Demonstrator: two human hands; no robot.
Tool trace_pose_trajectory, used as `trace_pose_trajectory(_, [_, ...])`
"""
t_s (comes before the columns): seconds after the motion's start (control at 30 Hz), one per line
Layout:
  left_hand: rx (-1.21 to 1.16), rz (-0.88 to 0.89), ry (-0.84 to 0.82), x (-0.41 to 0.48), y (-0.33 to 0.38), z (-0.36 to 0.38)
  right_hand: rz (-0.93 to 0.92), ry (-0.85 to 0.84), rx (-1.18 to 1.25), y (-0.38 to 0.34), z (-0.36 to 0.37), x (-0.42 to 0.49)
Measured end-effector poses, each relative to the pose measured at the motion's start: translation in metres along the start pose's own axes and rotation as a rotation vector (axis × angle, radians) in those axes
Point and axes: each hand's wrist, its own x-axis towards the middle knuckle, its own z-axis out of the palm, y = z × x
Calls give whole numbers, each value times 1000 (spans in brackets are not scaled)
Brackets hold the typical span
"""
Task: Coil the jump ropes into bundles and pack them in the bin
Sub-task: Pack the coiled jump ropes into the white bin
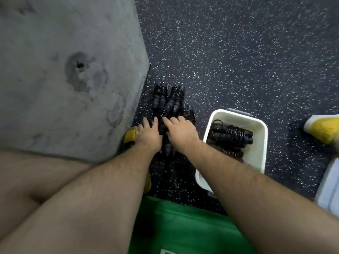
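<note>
Several coiled black jump rope bundles (pixel 169 97) lie in a pile on the dark speckled floor beside a grey concrete wall. My left hand (pixel 148 133) and my right hand (pixel 180 130) both rest on top of the pile, fingers fairly straight, one bundle between them. How far the fingers curl under the ropes is hidden. To the right stands a white rectangular bin (pixel 260 142) with coiled black bundles (pixel 232 135) lying inside it.
A grey concrete wall (pixel 64 70) fills the left. My yellow shoe (pixel 129 136) sits left of the pile, another yellow shoe (pixel 323 128) at the far right. Green shorts (pixel 179 226) are at the bottom; a pale grey object (pixel 330 186) sits at the right edge.
</note>
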Motion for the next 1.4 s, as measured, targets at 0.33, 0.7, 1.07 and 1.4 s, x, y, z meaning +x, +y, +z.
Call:
trace_pose_trajectory(0.33, [-301, -127, 27, 21, 8, 11, 14, -34, 0, 0, 20, -3])
trace_pose_trajectory(0.7, [-331, 138, 31, -3, 21, 17, 48, -17, 93, 22, 5, -20])
trace_pose_trajectory(1.07, [-402, 587, 284, -40, 58, -24, 394, 147, 906, 58, -43, -51])
trace_pose_trajectory(1.4, [-95, 803, 248, -66, 145, -51, 717, 301, 1130, 149, -64, -141])
